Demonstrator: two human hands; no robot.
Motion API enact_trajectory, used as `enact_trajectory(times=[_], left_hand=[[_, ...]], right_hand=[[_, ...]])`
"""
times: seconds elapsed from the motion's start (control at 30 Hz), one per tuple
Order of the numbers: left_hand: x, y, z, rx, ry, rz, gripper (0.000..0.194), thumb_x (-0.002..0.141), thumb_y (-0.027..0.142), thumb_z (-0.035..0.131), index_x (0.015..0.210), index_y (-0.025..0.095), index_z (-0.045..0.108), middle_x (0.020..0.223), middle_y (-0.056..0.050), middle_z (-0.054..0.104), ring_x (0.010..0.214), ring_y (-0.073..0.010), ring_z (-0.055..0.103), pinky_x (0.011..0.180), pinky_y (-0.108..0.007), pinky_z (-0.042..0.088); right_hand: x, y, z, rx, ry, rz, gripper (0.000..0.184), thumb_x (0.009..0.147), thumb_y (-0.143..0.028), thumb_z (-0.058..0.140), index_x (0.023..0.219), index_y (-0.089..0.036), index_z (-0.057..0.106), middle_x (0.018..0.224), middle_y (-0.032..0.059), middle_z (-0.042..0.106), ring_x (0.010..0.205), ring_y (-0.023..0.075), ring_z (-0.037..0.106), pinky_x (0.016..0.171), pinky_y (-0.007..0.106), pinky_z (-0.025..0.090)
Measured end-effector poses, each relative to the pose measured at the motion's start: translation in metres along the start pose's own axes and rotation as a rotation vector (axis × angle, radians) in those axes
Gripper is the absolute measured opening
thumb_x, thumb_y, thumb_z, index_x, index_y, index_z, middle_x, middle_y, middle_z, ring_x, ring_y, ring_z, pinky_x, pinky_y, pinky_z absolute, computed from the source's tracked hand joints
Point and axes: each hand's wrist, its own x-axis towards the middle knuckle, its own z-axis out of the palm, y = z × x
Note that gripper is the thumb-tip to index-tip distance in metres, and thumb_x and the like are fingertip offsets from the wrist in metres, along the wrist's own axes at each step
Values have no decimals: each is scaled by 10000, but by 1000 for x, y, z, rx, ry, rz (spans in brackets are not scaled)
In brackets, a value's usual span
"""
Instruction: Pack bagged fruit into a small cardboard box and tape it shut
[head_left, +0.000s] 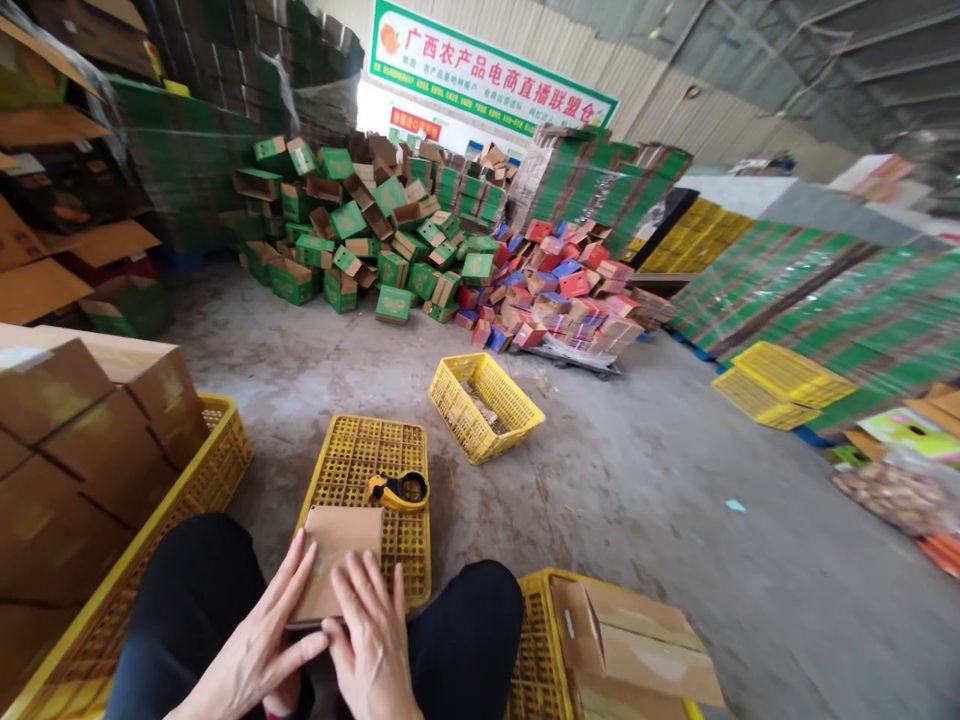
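A small brown cardboard box [345,535] lies on an upturned yellow plastic crate [367,440] between my knees. My left hand [259,640] rests along the box's left side with its fingers stretched out. Flat on the box's top and right side is my right hand [371,625], its fingers extended too. Neither hand grasps anything. Just beyond the box, a yellow and black tape dispenser [397,491] lies on the crate.
Stacked brown boxes [90,440] fill a yellow crate [225,440] at left. Flattened cartons [637,640] sit in another crate [536,640] at right. Ahead stands a yellow basket [517,400] on the concrete floor, before heaps of green boxes [394,303] and red-blue boxes [574,283].
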Motion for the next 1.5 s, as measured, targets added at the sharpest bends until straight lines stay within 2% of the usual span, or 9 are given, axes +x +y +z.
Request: enact_trajectory(times=[0.1, 0.17, 0.37, 0.5, 0.7, 0.83, 1.07, 1.3, 1.5], left_hand=[[8, 4, -3, -2, -38, -1, 1010, 880, 578, 721, 1657, 406, 99, 1734, -57, -2, 1523, -402, 291, 1145, -541, 434], [14, 11, -6, -16, -40, 10, 1002, 903, 592, 690, 1658, 403, 61, 1731, -80, -10, 1511, -418, 315, 1125, -575, 449], [40, 26, -15, 53, -102, 103, 1083, 878, 640, 700, 1671, 336, 27, 1731, -131, 28, 1539, -411, 246, 1139, -575, 450], [53, 26, -11, 93, -116, 124, 1017, 911, 618, 674, 1670, 338, 58, 1735, -108, 58, 1550, -396, 226, 1141, -561, 464], [56, 21, 2, 169, -111, 208, 909, 943, 629, 616, 1660, 251, 204, 1730, -123, 113, 1579, -388, 84, 1222, -565, 354], [57, 18, 1, 206, -112, 210, 823, 988, 594, 558, 1656, 252, 219, 1700, -101, 259, 1585, -346, 104, 1223, -533, 378], [56, 17, 6, 227, -94, 194, 792, 983, 575, 584, 1648, 316, 241, 1699, -62, 278, 1586, -358, 135, 1213, -561, 397], [58, 7, 11, 200, -96, 221, 757, 999, 536, 581, 1644, 317, 251, 1711, -57, 245, 1592, -362, 95, 1218, -577, 376], [60, 5, 10, 207, -67, 246, 802, 988, 557, 588, 1652, 301, 217, 1692, -75, 292, 1583, -356, 149, 1220, -562, 371]], right_hand=[[-10, 11, 12, 30, 92, 155, 609, 1015, -383, 568, 1592, -315, 389, 1671, 60, 317, 1473, 304, 436, 1132, 429, 510], [-11, 16, 19, 99, 151, 253, 542, 1042, -361, 510, 1574, -295, 430, 1641, 70, 382, 1417, 271, 513, 1072, 339, 553], [3, 25, 21, 296, 198, 354, 505, 1041, -414, 507, 1494, -195, 552, 1474, 111, 600, 1366, 271, 576, 1117, 387, 518], [5, 29, 17, 265, 188, 340, 588, 1019, -466, 548, 1539, -198, 491, 1509, 128, 565, 1399, 296, 538, 1117, 405, 518], [-5, 38, 28, 118, 209, 275, 665, 1035, -446, 524, 1629, -237, 308, 1692, 136, 255, 1481, 335, 415, 1120, 445, 517], [-5, 46, 29, 68, 201, 183, 663, 1037, -414, 532, 1634, -252, 292, 1636, 95, 400, 1535, 344, 310, 1152, 520, 483], [-2, 46, 20, 24, 189, 97, 521, 1031, -343, 553, 1538, -239, 491, 1497, 87, 580, 1489, 338, 413, 1168, 569, 453], [12, 42, 6, 14, 47, 40, 496, 1055, -339, 482, 1538, -225, 480, 1535, 92, 537, 1481, 303, 435, 1223, 589, 354], [37, 48, 4, 7, 61, -15, 482, 1086, -287, 405, 1564, -235, 428, 1538, 84, 537, 1477, 242, 448, 1252, 536, 311]])
